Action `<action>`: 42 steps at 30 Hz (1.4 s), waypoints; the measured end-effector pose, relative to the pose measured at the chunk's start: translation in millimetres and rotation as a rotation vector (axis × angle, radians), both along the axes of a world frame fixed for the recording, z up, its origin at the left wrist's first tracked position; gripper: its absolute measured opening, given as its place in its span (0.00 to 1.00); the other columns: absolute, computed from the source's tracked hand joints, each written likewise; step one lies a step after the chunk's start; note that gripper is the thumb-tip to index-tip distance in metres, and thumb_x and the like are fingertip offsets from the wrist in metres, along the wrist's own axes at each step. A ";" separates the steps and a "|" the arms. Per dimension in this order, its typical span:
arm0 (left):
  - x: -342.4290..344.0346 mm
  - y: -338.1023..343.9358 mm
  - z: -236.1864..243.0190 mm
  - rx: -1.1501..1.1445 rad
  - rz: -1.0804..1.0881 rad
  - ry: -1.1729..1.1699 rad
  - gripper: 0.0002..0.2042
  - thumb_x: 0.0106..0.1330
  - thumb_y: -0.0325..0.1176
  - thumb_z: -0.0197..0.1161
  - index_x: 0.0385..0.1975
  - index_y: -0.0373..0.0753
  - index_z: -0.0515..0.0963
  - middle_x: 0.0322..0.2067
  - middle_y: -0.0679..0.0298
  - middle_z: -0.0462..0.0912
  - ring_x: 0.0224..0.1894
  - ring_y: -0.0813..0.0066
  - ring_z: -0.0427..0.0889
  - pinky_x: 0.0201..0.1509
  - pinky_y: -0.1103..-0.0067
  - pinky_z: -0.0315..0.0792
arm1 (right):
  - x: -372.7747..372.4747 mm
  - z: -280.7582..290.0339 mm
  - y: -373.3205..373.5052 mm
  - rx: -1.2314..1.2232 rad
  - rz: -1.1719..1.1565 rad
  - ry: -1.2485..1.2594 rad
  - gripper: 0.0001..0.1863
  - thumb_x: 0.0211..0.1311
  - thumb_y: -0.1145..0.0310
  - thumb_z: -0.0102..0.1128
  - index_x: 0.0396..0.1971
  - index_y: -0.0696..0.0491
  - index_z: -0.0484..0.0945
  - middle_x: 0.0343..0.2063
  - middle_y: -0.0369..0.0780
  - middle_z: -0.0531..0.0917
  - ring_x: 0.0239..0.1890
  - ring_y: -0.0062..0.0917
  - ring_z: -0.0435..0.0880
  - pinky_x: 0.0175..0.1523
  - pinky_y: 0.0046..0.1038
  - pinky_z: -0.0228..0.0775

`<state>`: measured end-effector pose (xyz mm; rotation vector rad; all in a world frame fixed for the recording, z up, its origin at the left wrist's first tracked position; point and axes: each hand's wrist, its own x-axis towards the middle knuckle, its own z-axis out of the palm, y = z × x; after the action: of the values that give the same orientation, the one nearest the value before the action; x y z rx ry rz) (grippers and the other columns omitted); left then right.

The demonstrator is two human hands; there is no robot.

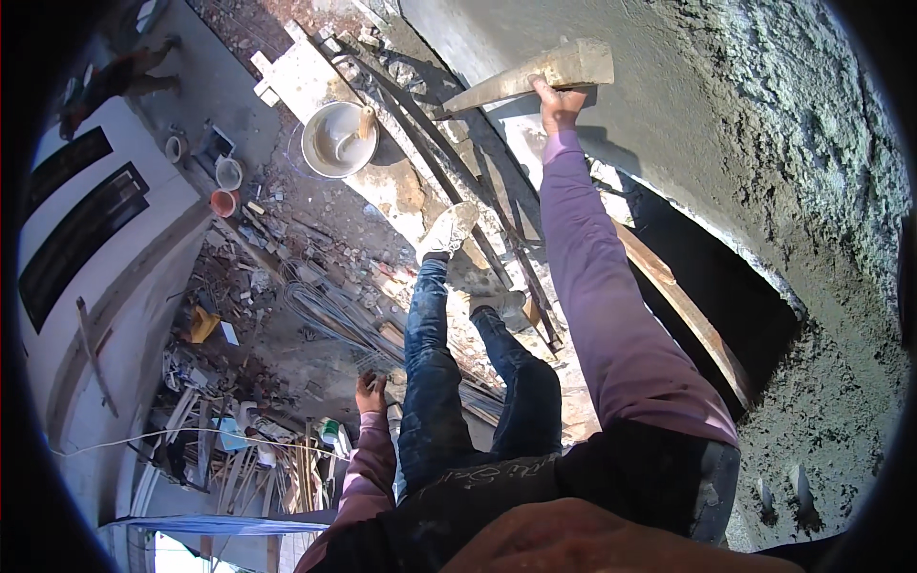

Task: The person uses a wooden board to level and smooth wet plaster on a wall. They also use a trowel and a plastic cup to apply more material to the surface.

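My right hand [560, 105] grips a long, tapered, mortar-smeared float [531, 78], held against the smooth grey plastered wall [674, 117] at the upper right. My left hand [371, 392] hangs low beside my left leg, fingers loosely apart and holding nothing. A white bucket [326, 149] stands on the planks at upper left of my feet, with a wooden-handled tool [367, 124] in it. The narrow plank platform [382, 193] under my shoes is spattered with pale material and lined by long dark bars.
A dark opening [716, 286] in the wall holds a wooden board [669, 281]. Below the platform lie rubble, coiled cable [325, 314], a red bucket [223, 202] and piled timber [239, 477]. Another person [105, 88] is at the far upper left, near a white structure [105, 258].
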<state>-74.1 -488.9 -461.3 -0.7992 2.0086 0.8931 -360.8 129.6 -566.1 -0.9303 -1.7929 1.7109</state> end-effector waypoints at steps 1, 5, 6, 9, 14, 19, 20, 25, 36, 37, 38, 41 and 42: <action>3.7 -2.4 -8.3 0.002 0.015 -0.002 0.28 0.58 0.39 0.71 0.55 0.30 0.74 0.50 0.47 0.80 0.53 0.59 0.80 0.56 0.68 0.75 | 1.6 2.6 16.8 0.006 0.002 0.003 0.35 0.46 0.74 0.72 0.58 0.60 0.68 0.52 0.44 0.78 0.58 0.31 0.74 0.65 0.34 0.65; 16.8 -22.7 -34.9 0.022 0.146 -0.013 0.28 0.58 0.38 0.70 0.55 0.27 0.73 0.49 0.46 0.81 0.52 0.60 0.81 0.55 0.69 0.75 | 8.7 -7.3 43.3 -0.061 0.152 0.172 0.30 0.43 0.78 0.61 0.53 0.59 0.74 0.54 0.42 0.81 0.54 0.29 0.78 0.60 0.31 0.70; 16.4 -27.9 -36.4 0.031 0.190 -0.033 0.28 0.58 0.37 0.70 0.55 0.27 0.73 0.49 0.46 0.81 0.51 0.61 0.81 0.55 0.69 0.76 | 8.8 -13.7 41.9 -0.185 0.168 0.168 0.31 0.43 0.78 0.59 0.55 0.59 0.74 0.56 0.41 0.81 0.56 0.30 0.78 0.62 0.31 0.68; 3.6 25.9 -72.9 0.176 0.282 -0.015 0.26 0.58 0.35 0.70 0.54 0.28 0.74 0.49 0.46 0.81 0.50 0.60 0.82 0.57 0.71 0.75 | 42.5 -62.3 147.1 0.075 0.335 -0.056 0.17 0.50 0.72 0.64 0.42 0.59 0.83 0.50 0.43 0.84 0.54 0.26 0.79 0.58 0.27 0.70; -46.5 63.9 -92.0 0.146 0.155 0.012 0.21 0.62 0.32 0.67 0.53 0.30 0.77 0.45 0.58 0.85 0.44 0.72 0.83 0.50 0.77 0.75 | 62.2 -82.8 135.1 0.065 0.287 -0.164 0.20 0.55 0.73 0.59 0.46 0.69 0.79 0.41 0.48 0.85 0.45 0.31 0.84 0.54 0.29 0.72; -150.7 135.9 -155.7 0.365 0.279 0.342 0.13 0.68 0.28 0.65 0.48 0.29 0.76 0.37 0.60 0.83 0.38 0.74 0.83 0.44 0.79 0.78 | 41.1 -77.3 116.6 0.365 0.175 0.116 0.06 0.53 0.79 0.67 0.33 0.59 0.85 0.32 0.37 0.86 0.36 0.23 0.83 0.46 0.21 0.72; -179.4 126.9 -159.1 0.312 0.265 0.416 0.12 0.69 0.28 0.65 0.48 0.30 0.76 0.36 0.61 0.84 0.35 0.76 0.83 0.40 0.80 0.79 | 26.0 -53.1 67.2 0.023 -0.060 -0.007 0.07 0.55 0.77 0.68 0.34 0.61 0.84 0.33 0.37 0.86 0.37 0.23 0.83 0.48 0.20 0.70; -319.2 197.2 -208.8 -0.195 -0.303 0.598 0.13 0.61 0.39 0.67 0.40 0.40 0.84 0.33 0.56 0.88 0.36 0.61 0.88 0.44 0.71 0.79 | 52.9 -28.2 29.5 -0.005 -0.178 -0.038 0.17 0.60 0.71 0.69 0.46 0.62 0.77 0.45 0.42 0.83 0.45 0.22 0.80 0.55 0.22 0.68; -455.7 252.5 -284.0 -0.594 -1.170 0.258 0.12 0.62 0.33 0.59 0.41 0.40 0.86 0.44 0.52 0.86 0.49 0.52 0.85 0.52 0.64 0.79 | 298.8 -90.8 -97.2 -0.244 0.049 -0.730 0.17 0.64 0.72 0.64 0.52 0.58 0.77 0.43 0.38 0.83 0.45 0.21 0.80 0.51 0.25 0.72; -465.4 244.5 -285.0 -0.636 -1.213 0.266 0.12 0.62 0.33 0.59 0.40 0.40 0.86 0.44 0.52 0.86 0.49 0.52 0.85 0.51 0.64 0.79 | 316.8 -92.4 -116.8 -0.294 0.054 -0.775 0.17 0.64 0.73 0.64 0.52 0.59 0.76 0.43 0.38 0.82 0.43 0.20 0.81 0.49 0.24 0.73; -470.9 248.1 -287.7 -0.663 -1.252 0.278 0.12 0.62 0.33 0.59 0.40 0.41 0.86 0.44 0.53 0.86 0.49 0.52 0.85 0.50 0.64 0.80 | 333.5 -94.1 -128.3 -0.331 0.056 -0.823 0.17 0.64 0.73 0.63 0.52 0.60 0.76 0.42 0.37 0.82 0.42 0.20 0.82 0.47 0.23 0.75; -481.1 254.1 -282.1 -0.699 -1.263 0.379 0.13 0.63 0.36 0.56 0.41 0.42 0.86 0.43 0.52 0.86 0.48 0.51 0.85 0.49 0.63 0.79 | 394.2 -105.0 -152.0 -0.523 0.041 -0.821 0.16 0.64 0.73 0.61 0.50 0.59 0.77 0.34 0.34 0.82 0.33 0.16 0.80 0.36 0.20 0.73; -479.7 236.2 -271.0 -0.737 -1.254 0.424 0.14 0.62 0.38 0.56 0.42 0.44 0.85 0.41 0.52 0.87 0.46 0.50 0.86 0.48 0.62 0.79 | 389.5 -97.8 -172.3 -0.569 0.043 -0.862 0.16 0.63 0.71 0.62 0.50 0.59 0.78 0.38 0.39 0.83 0.41 0.20 0.82 0.46 0.23 0.75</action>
<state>-553.8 -252.6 -732.4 0.4355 2.6069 -0.4704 28.8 -42.7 -663.9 -2.1362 -1.7879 2.0687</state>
